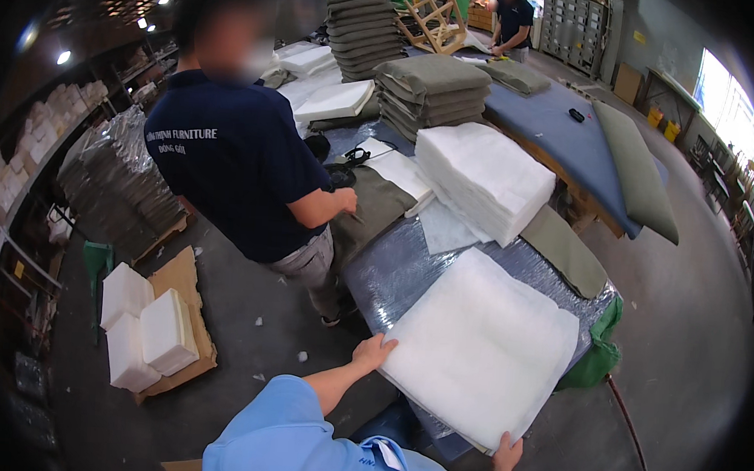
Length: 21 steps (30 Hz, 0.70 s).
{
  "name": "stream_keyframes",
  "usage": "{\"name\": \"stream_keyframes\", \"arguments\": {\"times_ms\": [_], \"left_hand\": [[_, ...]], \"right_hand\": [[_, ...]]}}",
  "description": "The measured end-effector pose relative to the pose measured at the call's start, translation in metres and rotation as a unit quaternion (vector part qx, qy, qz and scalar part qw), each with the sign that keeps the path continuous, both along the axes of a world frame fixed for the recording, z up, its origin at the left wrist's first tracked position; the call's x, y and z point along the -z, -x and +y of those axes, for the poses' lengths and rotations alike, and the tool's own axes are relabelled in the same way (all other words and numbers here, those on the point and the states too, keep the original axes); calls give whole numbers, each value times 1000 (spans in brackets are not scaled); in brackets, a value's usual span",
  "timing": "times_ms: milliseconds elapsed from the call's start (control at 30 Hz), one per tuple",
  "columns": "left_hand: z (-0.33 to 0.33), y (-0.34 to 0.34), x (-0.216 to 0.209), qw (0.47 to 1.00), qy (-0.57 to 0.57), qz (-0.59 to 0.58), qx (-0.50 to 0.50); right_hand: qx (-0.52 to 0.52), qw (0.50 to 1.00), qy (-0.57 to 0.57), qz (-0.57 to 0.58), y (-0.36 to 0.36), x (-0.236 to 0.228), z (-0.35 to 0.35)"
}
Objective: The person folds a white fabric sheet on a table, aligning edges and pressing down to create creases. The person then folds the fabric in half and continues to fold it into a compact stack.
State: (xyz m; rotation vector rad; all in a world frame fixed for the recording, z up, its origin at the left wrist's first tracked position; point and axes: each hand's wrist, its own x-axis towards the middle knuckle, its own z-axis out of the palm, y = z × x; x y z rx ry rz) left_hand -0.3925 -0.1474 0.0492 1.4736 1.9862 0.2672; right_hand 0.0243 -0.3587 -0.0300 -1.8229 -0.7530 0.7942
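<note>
Left hand [374,353] and right hand [508,454] each grasping a corner of white pad [482,348] — laid on table [379,280], not yet released; padding pile [482,174] beyond — stacked, untouched.

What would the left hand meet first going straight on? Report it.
Most likely the white padding, whose left corner the left hand holds; whether it would slide over or under is hard to judge.

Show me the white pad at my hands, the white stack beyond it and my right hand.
White pad [484,348]: head view, middle of its top face.
White stack [487,167]: head view, upper face.
Right hand [508,456]: head view, middle of the hand.
</note>
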Motion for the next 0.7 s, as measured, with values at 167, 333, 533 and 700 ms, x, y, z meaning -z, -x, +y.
{"name": "stream_keyframes", "arguments": {"times_ms": [167,333,533,700], "left_hand": [[14,10,-1,999,-19,-33,-13],[5,13,5,988,-2,-146,-53],[-13,20,34,949,38,-286,-125],[1,37,41,961,3,-245,-130]], "right_hand": [[18,994,-23,105,-11,7,-3],[-2,984,74,163,-5,-7,-26],[19,992,97,82,6,-17,-22],[78,987,97,105,-8,-16,-35]]}}
